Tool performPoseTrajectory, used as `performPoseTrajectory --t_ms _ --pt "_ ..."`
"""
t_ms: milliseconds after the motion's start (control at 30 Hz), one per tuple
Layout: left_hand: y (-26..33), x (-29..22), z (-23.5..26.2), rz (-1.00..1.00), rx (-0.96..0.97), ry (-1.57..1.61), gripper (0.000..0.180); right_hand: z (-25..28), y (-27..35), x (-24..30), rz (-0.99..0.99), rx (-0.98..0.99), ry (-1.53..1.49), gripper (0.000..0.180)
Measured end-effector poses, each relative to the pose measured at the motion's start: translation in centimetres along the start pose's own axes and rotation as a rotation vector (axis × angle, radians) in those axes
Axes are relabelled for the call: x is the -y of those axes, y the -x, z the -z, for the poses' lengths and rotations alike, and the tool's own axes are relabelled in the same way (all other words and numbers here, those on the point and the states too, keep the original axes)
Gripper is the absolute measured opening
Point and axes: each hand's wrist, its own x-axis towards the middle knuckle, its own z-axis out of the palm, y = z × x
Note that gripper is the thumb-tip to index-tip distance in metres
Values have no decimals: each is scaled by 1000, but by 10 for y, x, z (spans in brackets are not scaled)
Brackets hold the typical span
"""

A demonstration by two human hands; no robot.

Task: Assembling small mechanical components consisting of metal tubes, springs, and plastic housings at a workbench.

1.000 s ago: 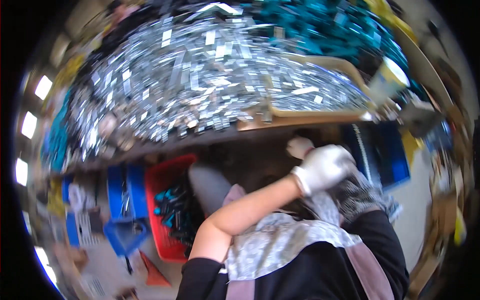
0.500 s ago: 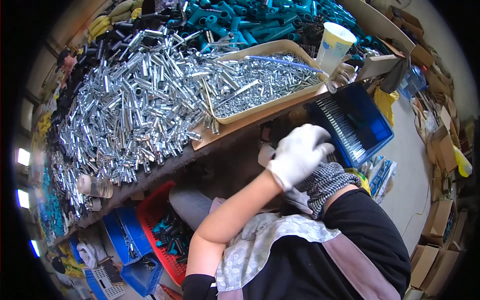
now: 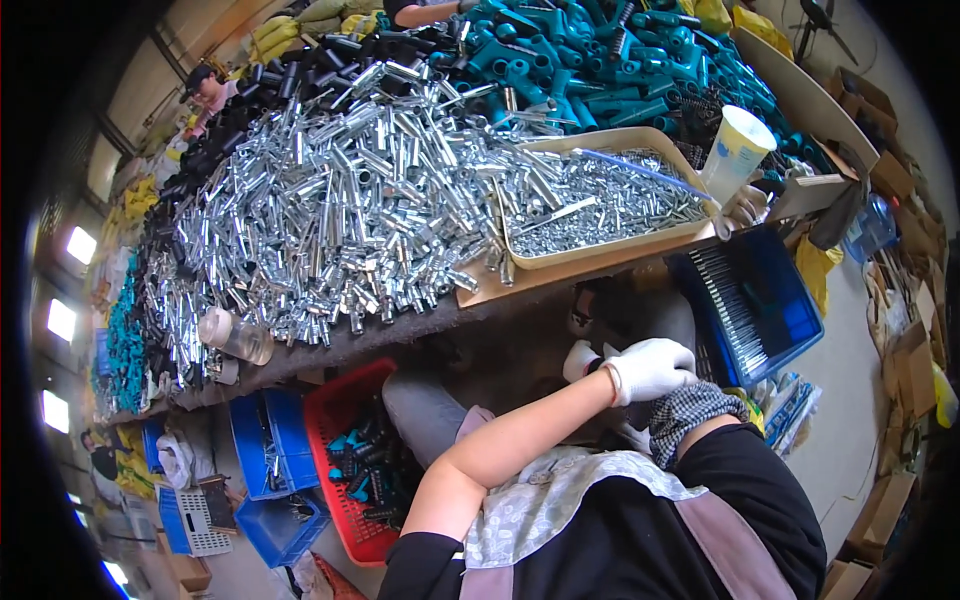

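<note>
My left hand [image 3: 652,371], in a white glove, reaches across my body to my right forearm. Its fingers are bent and closed at the upper end of the black-and-white checked sleeve cover [image 3: 690,420]; what lies under the fingertips is hidden. My right hand is hidden behind the left hand and the sleeve cover. Just beyond both hands, a blue bin [image 3: 803,325] holds a neat row of thin metal rods [image 3: 730,315]. Past the bench edge, a shallow cream tray [image 3: 590,255] contains small metal pieces, with a blue-violet stick [image 3: 645,170] lying across it.
Shiny metal tubes [image 3: 340,210] are heaped on the bench, with teal plastic parts [image 3: 600,75] behind. A cup [image 3: 738,150] stands beside the tray, a clear jar [image 3: 235,336] at the bench edge. Below are a red basket [image 3: 330,460] and blue bins [image 3: 262,440]. Another person [image 3: 207,90] is far left.
My left hand has come down closer to my body and its fingers have closed in against the checked sleeve cover. The whole view has shifted, bringing other people into sight at the far side.
</note>
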Motion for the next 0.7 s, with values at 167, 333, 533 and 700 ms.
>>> performPoseTrajectory --t_ms 167,333,533,700 --pt "5 -6 -25 -14 -184 291 24 -13 0 0 39 19 5 31" --pt "5 -21 -37 -87 -250 227 19 0 3 -9 38 51 -3 31" --pt "28 -41 -1 -331 -292 383 14 115 40 24 315 -114 -377 30" --pt "136 -28 44 -198 -563 446 11 244 135 17 583 -662 -374 20"
